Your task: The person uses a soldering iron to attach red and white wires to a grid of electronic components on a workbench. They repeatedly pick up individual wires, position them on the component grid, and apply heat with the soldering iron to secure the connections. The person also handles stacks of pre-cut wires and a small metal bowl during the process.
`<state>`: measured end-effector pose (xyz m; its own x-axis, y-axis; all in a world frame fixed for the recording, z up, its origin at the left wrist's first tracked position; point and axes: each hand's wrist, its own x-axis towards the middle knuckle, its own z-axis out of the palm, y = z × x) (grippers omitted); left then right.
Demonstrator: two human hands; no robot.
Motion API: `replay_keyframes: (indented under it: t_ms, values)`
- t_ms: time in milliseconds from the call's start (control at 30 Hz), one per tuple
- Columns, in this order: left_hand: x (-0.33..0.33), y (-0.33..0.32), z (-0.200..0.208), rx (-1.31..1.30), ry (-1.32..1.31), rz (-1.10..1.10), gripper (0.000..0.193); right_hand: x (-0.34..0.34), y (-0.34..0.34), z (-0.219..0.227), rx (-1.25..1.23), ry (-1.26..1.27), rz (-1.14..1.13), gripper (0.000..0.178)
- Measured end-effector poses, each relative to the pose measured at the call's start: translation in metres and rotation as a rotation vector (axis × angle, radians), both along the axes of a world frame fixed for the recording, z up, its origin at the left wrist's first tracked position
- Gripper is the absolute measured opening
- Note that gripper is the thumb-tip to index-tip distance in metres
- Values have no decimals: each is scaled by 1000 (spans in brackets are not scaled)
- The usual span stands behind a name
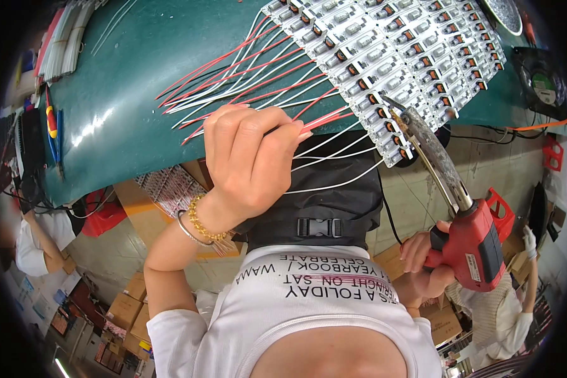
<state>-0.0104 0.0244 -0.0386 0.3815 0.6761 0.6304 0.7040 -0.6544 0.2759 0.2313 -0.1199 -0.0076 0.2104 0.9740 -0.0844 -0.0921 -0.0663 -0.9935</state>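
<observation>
My left hand [252,154] pinches thin red and white wires [326,120] between thumb and fingers, just left of the panel. My right hand [419,255] is wrapped around the handle of a red soldering gun [482,252]. Its long metal barrel reaches up over the lower edge of the panel, the tip close to the row of small parts there. This panel of joined white circuit boards [390,53] carries rows of orange-and-black components. More red and white wires [233,69] fan out leftward from its left edge; a few white ones pass under my left hand.
A green work mat [120,132] covers the table. At the upper left lie a bundle of white wires [66,41] and a red-and-yellow handled tool [51,121]. A round metal dish [505,16] and a black fan [542,85] stand at the right. Other people sit at both sides.
</observation>
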Motion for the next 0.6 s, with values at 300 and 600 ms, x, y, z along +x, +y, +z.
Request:
replay_keyframes:
  t_ms: [300,600]
  values:
    - [-6,4,-10,153,-2,-26,19,-1,4,-1,36,62,22,78]
    - [-4,1,-11,126,-30,26,15,-7,2,4,-92,93,-85,92]
